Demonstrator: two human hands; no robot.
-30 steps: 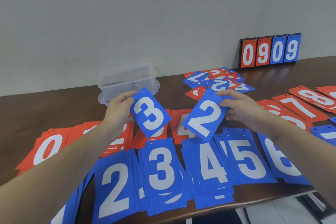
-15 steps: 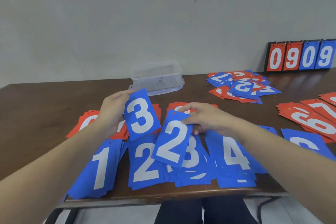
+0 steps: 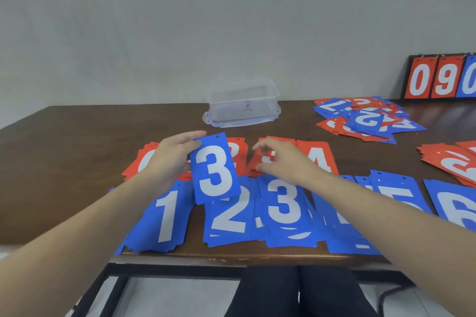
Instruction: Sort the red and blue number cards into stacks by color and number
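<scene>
Left hand (image 3: 168, 162) gripping a blue 3 card (image 3: 215, 168) by its left edge, thumb on the far corner, card held upright-facing above the near row. Right hand (image 3: 283, 162) empty, fingers loosely curled and released, hovering over the red row just right of the held card. Along the near edge of the brown table (image 3: 77, 162), blue stacks left to right: blue 1 stack (image 3: 164, 216), blue 2 stack (image 3: 229, 216), blue 3 stack (image 3: 284, 204), then a stack mostly hidden by the right forearm, then 5 and 6. Behind them, red stacks, red 4 stack (image 3: 318, 159) legible. Unsorted mixed pile (image 3: 365, 119) far right. Clear plastic box (image 3: 243, 103) far centre. Scoreboard (image 3: 440, 77) against the wall, far right.
</scene>
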